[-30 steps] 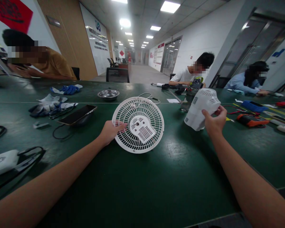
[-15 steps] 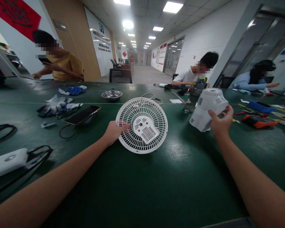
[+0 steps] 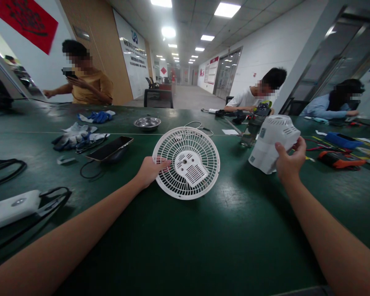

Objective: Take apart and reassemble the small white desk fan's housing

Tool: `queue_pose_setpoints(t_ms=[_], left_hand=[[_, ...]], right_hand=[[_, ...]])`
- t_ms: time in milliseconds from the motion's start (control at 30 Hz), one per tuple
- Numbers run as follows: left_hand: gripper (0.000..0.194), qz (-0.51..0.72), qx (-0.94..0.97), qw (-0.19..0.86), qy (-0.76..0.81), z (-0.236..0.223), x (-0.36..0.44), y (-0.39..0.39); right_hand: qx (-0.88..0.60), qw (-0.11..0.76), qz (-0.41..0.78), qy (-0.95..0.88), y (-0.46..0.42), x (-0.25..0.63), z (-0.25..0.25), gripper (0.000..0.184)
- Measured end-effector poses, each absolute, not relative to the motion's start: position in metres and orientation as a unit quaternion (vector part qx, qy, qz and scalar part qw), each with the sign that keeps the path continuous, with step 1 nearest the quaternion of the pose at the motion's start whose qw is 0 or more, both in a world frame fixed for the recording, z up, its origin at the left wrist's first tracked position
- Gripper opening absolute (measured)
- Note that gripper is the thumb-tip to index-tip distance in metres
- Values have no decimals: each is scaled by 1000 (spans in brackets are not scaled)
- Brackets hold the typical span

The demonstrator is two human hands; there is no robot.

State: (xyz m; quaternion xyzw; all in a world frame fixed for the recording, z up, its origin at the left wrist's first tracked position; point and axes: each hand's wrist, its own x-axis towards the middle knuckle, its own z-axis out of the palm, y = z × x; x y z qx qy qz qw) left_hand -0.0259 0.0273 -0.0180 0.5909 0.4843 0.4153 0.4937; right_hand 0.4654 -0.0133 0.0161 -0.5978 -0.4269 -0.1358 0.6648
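Observation:
My left hand [image 3: 152, 169] grips the left rim of a round white fan grille [image 3: 187, 193], thumb on its front side. The grille is tilted toward me and has a slotted plastic hub [image 3: 191, 167] at its middle. A thin white cord [image 3: 195, 123] shows behind its top edge. On the right, my right hand [image 3: 291, 158] is closed on a white plastic housing [image 3: 269, 142] with vent slots round its top and small labels on its side. Its far side and the fingers behind it are partly hidden.
Left lie a smartphone [image 3: 111, 149], work gloves [image 3: 75, 136] and a white device [image 3: 14, 209] with a black strap. A metal bowl [image 3: 147, 123] stands behind the grille. An orange-and-black tool [image 3: 341, 159] and blue tray [image 3: 343, 140] lie right. Several people sit across the green table [image 3: 185, 246].
The whole view has shifted slightly, so things appear a little farther right. Both hands keep their hold on the grille and the housing.

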Motion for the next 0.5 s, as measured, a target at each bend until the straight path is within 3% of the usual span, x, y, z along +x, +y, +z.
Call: queue_pose_setpoints(t_ms=[233,500], left_hand=[[21,420,586,496,484,-11,-23,21],[18,433,584,491,479,-18,-25,27]], right_hand=[[-620,653,-131,-415,-18,457,23,72],[-641,634,-125,-414,-17,467,20,84]])
